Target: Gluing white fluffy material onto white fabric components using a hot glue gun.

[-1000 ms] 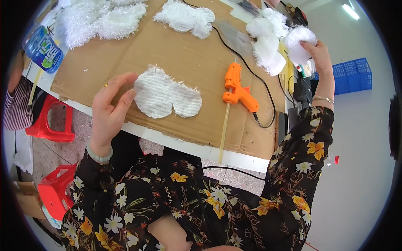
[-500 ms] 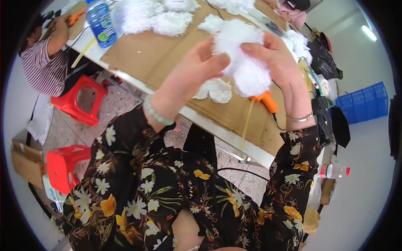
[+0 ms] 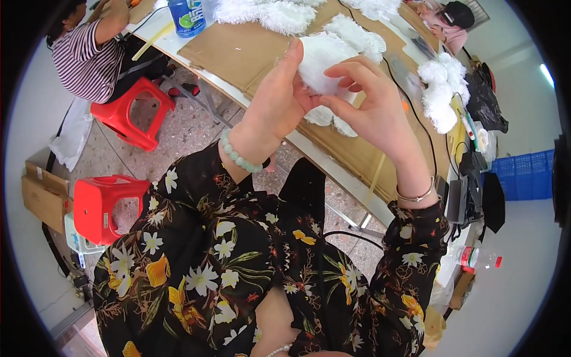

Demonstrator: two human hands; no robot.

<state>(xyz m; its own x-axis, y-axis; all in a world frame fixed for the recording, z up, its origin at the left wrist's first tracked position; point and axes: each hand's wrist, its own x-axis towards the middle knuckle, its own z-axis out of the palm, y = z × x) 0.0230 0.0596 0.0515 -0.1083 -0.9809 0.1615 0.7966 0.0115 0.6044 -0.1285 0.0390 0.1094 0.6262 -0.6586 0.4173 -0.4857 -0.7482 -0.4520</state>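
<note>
My left hand (image 3: 276,98) is closed around a white fluffy piece (image 3: 321,56), its thumb pointing up along the near side. My right hand (image 3: 372,98) curls loosely at the piece's right side, thumb and forefinger apart, the fingertips close to its surface; whether they touch it I cannot tell. Under my hands, more white fluffy pieces (image 3: 320,116) lie at the cardboard's near edge, partly covered. Behind my right wrist a bit of the orange glue gun (image 3: 405,106) shows; the rest of it is hidden.
Cardboard (image 3: 229,56) covers the table. White fluffy bundles lie at the back (image 3: 279,15) and right (image 3: 440,89). A blue-labelled bottle (image 3: 187,18) stands back left; a black cable (image 3: 410,98) crosses the right. Red stools (image 3: 134,113) and a seated person in stripes are left.
Both hands have lowered slightly and turned the fluffy piece. My right hand has loosened from its pinch on it. The view has shifted, with the table scene moving rightward.
</note>
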